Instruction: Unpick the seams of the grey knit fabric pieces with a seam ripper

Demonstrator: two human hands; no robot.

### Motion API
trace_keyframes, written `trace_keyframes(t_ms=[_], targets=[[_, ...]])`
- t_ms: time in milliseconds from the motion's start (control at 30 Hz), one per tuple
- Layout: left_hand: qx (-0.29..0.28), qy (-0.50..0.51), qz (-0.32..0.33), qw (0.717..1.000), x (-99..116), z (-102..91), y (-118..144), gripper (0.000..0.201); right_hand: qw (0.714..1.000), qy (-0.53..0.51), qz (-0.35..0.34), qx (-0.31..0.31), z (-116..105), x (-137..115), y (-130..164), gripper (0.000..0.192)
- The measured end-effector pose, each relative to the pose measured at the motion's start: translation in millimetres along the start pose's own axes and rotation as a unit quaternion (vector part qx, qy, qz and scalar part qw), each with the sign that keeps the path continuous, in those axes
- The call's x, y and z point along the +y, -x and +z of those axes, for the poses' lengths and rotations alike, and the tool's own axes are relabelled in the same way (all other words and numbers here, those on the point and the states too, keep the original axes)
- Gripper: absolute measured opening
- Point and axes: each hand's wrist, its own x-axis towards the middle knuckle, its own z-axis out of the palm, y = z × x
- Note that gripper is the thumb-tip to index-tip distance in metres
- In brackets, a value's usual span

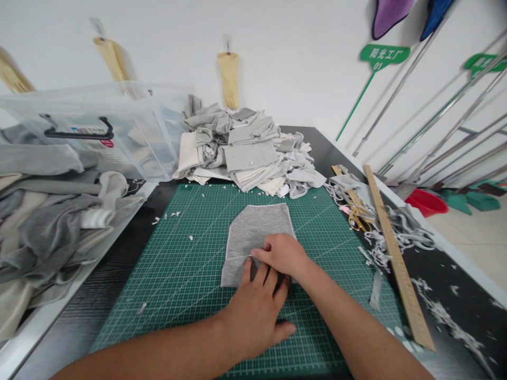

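Note:
A grey piece of knit fabric [257,227] with white stitched edges and one slanted corner lies flat on the green cutting mat [166,295]. A pale seam crosses its lower part. My left hand [256,309] presses on the lower part, its fingers spread and stretched out. Just above, my right hand [283,254] is closed, with thumb and forefinger pinched at the seam beside the left fingertips. A tiny light spot shows at the pinch, too small to name. The fabric's lower right part is mostly covered by my hands.
Piled fabric pieces [253,150] lie behind the mat. Leftward are a clear plastic bin [130,153] and a heap of cloth [51,221]. A wooden ruler [396,258], gold-handled scissors [358,219] and thread scraps [378,248] lie on the right. Yellow gloves [228,79] hang on the wall.

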Motion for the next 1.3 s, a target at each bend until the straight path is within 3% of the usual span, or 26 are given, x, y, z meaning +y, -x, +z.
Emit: trace_keyframes(t_ms=[500, 1300], targets=[[0.001, 0.013, 0.001, 1.0, -1, 3.1, 1, 0.074, 0.999, 0.016, 0.01, 0.029, 5, -2, 1, 0.05], [0.004, -0.007, -0.009, 1.0, 0, 2.5, 1, 0.075, 0.997, -0.076, -0.002, 0.011, 2, 9, -1, 0.048]])
